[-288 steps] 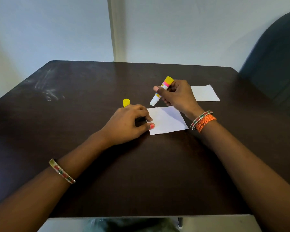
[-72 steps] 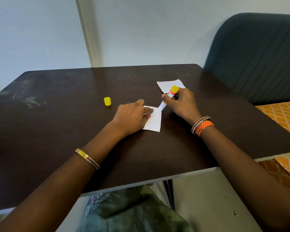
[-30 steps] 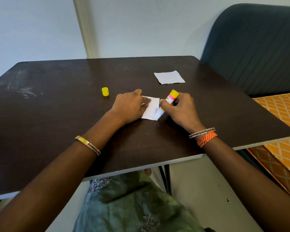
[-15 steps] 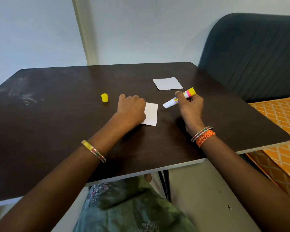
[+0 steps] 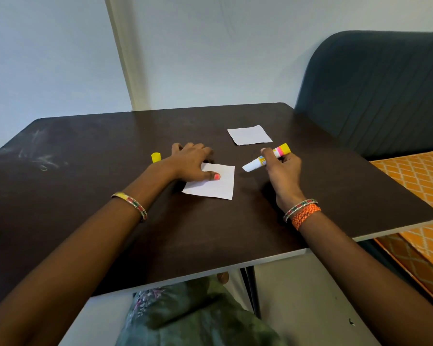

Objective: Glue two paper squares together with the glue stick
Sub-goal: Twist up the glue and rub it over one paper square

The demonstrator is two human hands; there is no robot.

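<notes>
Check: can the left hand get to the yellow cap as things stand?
Probably yes. The cap stands on bare table just left of the left hand, nothing between. But that hand presses on the near paper, so it must let go.

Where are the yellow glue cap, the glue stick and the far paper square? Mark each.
yellow glue cap (image 5: pixel 156 157): head view, on its side wall.
glue stick (image 5: pixel 256 164): head view, on its white barrel.
far paper square (image 5: pixel 249 135): head view, at its middle.

I'm sitting in a home room: dark wooden table (image 5: pixel 310 201), padded teal headboard (image 5: pixel 375 91), orange patterned bedspread (image 5: pixel 420 181).
</notes>
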